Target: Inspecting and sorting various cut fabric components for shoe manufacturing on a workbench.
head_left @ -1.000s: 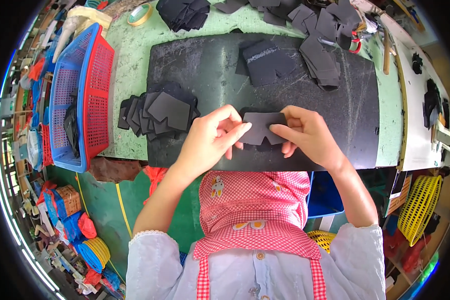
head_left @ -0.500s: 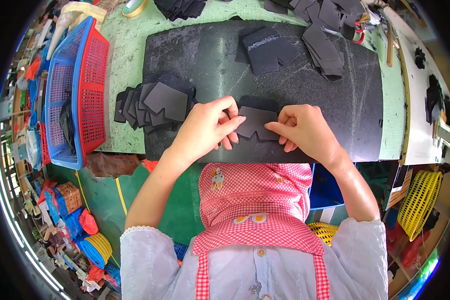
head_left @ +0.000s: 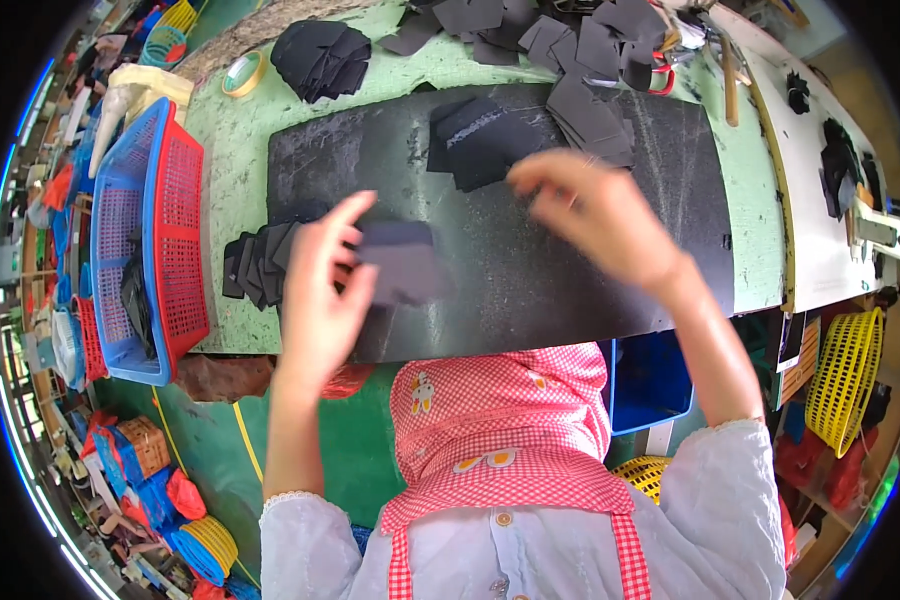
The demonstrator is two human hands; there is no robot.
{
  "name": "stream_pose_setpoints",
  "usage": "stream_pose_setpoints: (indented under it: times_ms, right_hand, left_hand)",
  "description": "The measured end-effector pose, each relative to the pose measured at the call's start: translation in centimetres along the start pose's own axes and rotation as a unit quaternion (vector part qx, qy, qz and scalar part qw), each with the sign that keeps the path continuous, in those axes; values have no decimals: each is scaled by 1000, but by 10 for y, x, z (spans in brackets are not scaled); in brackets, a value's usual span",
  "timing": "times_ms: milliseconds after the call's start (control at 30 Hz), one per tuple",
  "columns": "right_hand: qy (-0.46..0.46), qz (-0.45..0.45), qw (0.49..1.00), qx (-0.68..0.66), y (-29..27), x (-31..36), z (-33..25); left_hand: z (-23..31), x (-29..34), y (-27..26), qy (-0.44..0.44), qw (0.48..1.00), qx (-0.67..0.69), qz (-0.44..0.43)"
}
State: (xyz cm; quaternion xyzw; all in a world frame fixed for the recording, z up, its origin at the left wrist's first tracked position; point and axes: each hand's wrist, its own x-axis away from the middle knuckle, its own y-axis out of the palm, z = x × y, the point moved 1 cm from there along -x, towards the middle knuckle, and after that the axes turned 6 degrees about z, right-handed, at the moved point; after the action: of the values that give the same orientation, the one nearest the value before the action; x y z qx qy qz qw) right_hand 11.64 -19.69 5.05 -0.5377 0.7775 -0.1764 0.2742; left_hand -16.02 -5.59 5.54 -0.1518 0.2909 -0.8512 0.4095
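Blur softens the black cut-out [head_left: 402, 272] pinched in the left hand [head_left: 320, 285]; the right hand [head_left: 607, 215] hovers near black sheets [head_left: 482, 148]. Its fingers' spread is unclear.

There are two hands [head_left: 320, 285], one apron [head_left: 500, 430], one bench [head_left: 235, 145], one black mat [head_left: 530, 290] on it and one roll of tape [head_left: 260, 74]. One blue basket [head_left: 117, 215] and one red basket [head_left: 182, 245] stand at the bench's left; two yellow baskets [head_left: 846, 370] and one blue bin [head_left: 655, 385] show at the right. The black pieces [head_left: 320, 60] overlap too much to count.
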Motion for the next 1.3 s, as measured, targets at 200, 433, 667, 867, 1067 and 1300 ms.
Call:
stream_pose_setpoints:
  times_ms: [200,433,667,867,1067,1300]
  right_hand:
    - [-20,123,965,232,-57,-54,102]
    - [-111,177,922,325,-49,-49,78]
    - [-38,-18,977,211,-77,-33,61]
    - [-64,15,979,191,-80,-28,24]
    - [-56,-40,963,260,-85,-23,37]
    - [-42,-82,968,235,-88,-11,34]
  left_hand:
    - [38,-49,51,233,965,-101,59]
    - [35,-106,123,290,937,-151,120]
    - [17,-114,116,294,949,-63,95]
    - [27,-111,117,291,946,-101,105]
    - [21,-116,113,274,955,-77,90]
    - [32,-112,118,267,954,-101,92]
